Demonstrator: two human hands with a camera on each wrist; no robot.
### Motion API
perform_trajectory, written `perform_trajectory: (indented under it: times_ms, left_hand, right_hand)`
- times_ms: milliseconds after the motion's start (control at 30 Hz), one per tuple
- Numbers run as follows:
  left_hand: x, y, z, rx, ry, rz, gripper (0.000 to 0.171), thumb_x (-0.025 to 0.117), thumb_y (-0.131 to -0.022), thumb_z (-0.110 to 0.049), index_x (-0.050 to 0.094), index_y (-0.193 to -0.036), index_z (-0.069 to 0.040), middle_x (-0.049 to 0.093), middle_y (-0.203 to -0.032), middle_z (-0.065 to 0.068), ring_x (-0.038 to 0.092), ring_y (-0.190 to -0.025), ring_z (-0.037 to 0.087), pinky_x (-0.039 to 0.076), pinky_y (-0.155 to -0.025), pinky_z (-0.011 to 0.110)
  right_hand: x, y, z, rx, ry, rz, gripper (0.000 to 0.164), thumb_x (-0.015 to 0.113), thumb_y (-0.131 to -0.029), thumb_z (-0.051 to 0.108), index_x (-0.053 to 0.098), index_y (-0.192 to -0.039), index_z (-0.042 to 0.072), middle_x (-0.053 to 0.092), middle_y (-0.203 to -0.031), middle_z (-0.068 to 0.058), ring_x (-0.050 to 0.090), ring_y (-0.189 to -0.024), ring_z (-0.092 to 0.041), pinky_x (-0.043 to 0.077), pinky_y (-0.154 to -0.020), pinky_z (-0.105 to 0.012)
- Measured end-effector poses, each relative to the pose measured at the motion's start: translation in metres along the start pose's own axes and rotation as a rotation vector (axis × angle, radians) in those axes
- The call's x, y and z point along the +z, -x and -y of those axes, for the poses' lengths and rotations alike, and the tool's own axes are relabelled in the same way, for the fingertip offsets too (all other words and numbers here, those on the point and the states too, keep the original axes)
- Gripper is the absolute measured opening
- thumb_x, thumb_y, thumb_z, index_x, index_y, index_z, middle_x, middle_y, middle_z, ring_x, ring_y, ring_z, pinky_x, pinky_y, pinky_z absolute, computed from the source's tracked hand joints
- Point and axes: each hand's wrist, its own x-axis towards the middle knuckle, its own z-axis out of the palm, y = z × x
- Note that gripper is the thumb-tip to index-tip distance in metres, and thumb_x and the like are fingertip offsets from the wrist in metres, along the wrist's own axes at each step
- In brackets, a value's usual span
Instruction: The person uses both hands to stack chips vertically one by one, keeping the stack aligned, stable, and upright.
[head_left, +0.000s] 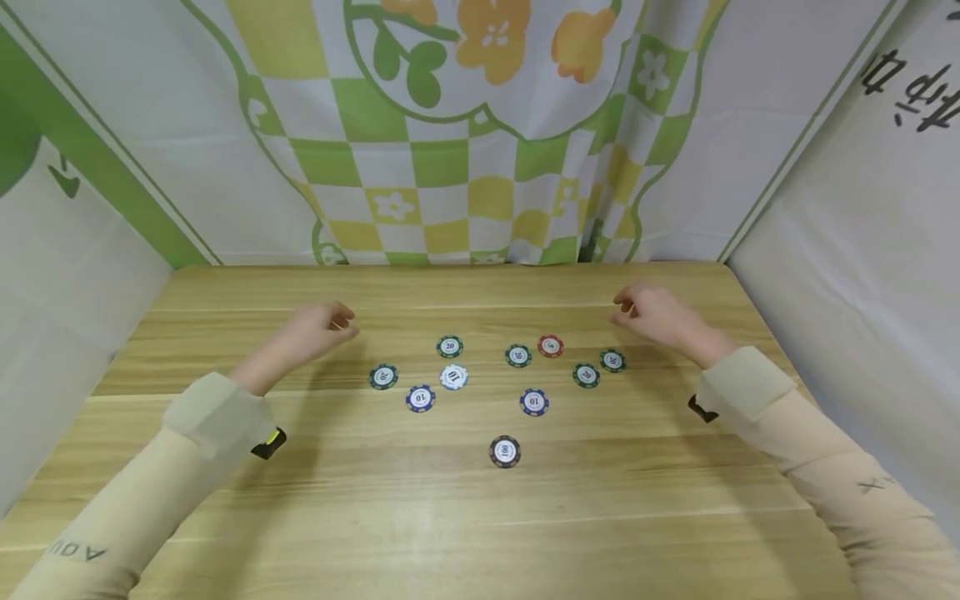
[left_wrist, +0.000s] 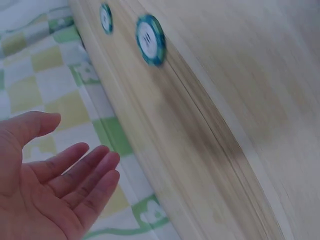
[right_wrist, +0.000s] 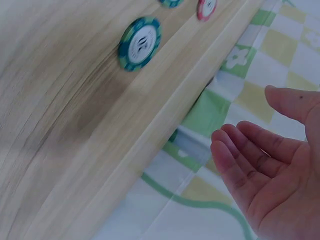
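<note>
Several poker chips lie flat and apart on the wooden table. My left hand (head_left: 318,329) hovers beyond the left end of the group, nearest a green 20 chip (head_left: 383,377); its fingers are loosely bent and hold nothing. Off the right end, my right hand (head_left: 652,315) is likewise relaxed and bare, near another green chip (head_left: 612,360). Between them are a red 5 chip (head_left: 551,346), a white 10 chip (head_left: 453,377), two blue 10 chips (head_left: 421,398) and further green ones. A black 100 chip (head_left: 505,451) lies closest to me. Both wrist views show palms without any object.
The light wooden table (head_left: 420,533) reaches back to a green and yellow checked curtain (head_left: 450,167). White cloth walls stand at the left (head_left: 67,275) and right (head_left: 862,233). Dark straps hang under both sleeves.
</note>
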Motion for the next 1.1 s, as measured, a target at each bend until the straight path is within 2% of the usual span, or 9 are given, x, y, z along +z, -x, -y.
perform_trajectory:
  times_ms: [267, 400, 667, 867, 1000, 1100]
  left_hand:
    - [0.008, 0.008, -0.025, -0.044, 0.037, 0.031, 0.040, 0.051, -0.090, -0.020, 0.051, -0.113, 0.013, 0.058, -0.104, 0.027, 0.055, -0.096, 0.038, 0.046, -0.080, 0.046]
    - [0.014, 0.011, -0.036, -0.040, 0.049, 0.058, 0.039, 0.051, -0.089, -0.020, 0.053, -0.113, 0.011, 0.059, -0.104, 0.024, 0.055, -0.097, 0.036, 0.045, -0.081, 0.045]
    - [0.028, 0.017, -0.065, 0.034, 0.074, 0.107, 0.035, 0.054, -0.087, -0.017, 0.057, -0.108, 0.010, 0.062, -0.097, 0.019, 0.058, -0.092, 0.030, 0.048, -0.078, 0.038]
    - [0.036, 0.019, -0.077, 0.075, 0.087, 0.114, 0.033, 0.057, -0.085, -0.015, 0.058, -0.106, 0.010, 0.063, -0.095, 0.016, 0.059, -0.087, 0.027, 0.050, -0.074, 0.035]
    - [0.040, 0.022, -0.085, 0.096, 0.062, 0.119, 0.032, 0.058, -0.085, -0.015, 0.058, -0.106, 0.008, 0.064, -0.094, 0.014, 0.060, -0.087, 0.025, 0.050, -0.074, 0.034]
    - [0.043, 0.024, -0.092, 0.137, 0.031, 0.117, 0.030, 0.059, -0.084, -0.016, 0.059, -0.104, 0.007, 0.065, -0.093, 0.013, 0.060, -0.086, 0.024, 0.050, -0.073, 0.033]
  right_hand:
    - [0.000, 0.005, 0.019, -0.021, 0.015, 0.015, 0.038, 0.057, -0.088, 0.021, 0.056, -0.111, -0.009, 0.063, -0.095, -0.018, 0.060, -0.084, -0.027, 0.048, -0.076, -0.041]
    - [0.003, 0.007, 0.027, -0.064, 0.013, -0.001, 0.035, 0.057, -0.087, 0.019, 0.058, -0.107, -0.009, 0.064, -0.089, -0.014, 0.060, -0.078, -0.023, 0.049, -0.071, -0.038]
    - [0.008, 0.011, 0.043, -0.116, 0.002, -0.001, 0.035, 0.058, -0.087, 0.017, 0.058, -0.108, -0.010, 0.064, -0.087, -0.013, 0.060, -0.079, -0.023, 0.050, -0.071, -0.037]
    - [0.013, 0.015, 0.052, -0.111, -0.002, 0.001, 0.033, 0.058, -0.087, 0.016, 0.058, -0.108, -0.009, 0.063, -0.088, -0.013, 0.060, -0.082, -0.025, 0.049, -0.072, -0.037]
    - [0.017, 0.017, 0.058, -0.115, 0.018, 0.009, 0.032, 0.060, -0.086, 0.017, 0.059, -0.108, -0.007, 0.063, -0.091, -0.012, 0.059, -0.082, -0.022, 0.049, -0.071, -0.036]
    - [0.019, 0.019, 0.062, -0.134, 0.020, 0.006, 0.032, 0.061, -0.085, 0.016, 0.059, -0.109, -0.006, 0.063, -0.095, -0.014, 0.060, -0.083, -0.023, 0.050, -0.071, -0.035]
